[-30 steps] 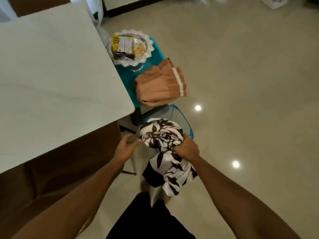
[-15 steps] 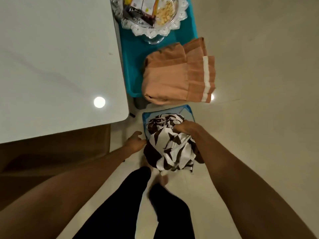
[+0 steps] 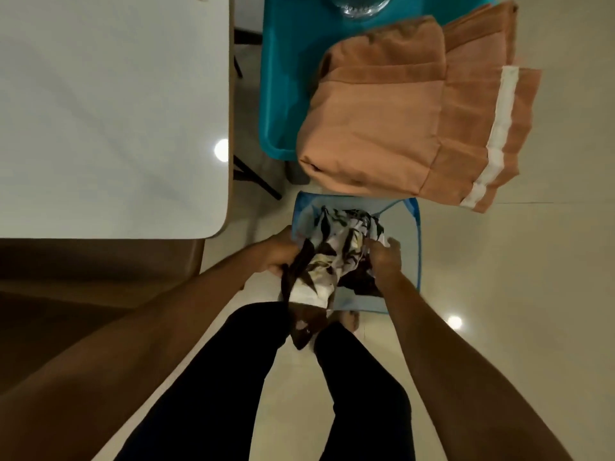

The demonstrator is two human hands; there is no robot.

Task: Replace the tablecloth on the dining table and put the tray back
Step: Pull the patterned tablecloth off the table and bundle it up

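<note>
One wide-angle view, worn on the head, faces almost straight down, close above the legs [image 3: 253,377] and floor [image 3: 499,277]. The dining table [image 3: 109,111] fills the upper left.

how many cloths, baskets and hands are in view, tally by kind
cloths: 2 (folded orange tablecloth, brown-and-white patterned cloth)
baskets: 1 (blue mesh basket)
hands: 2 (left hand, right hand)
total: 5
</note>
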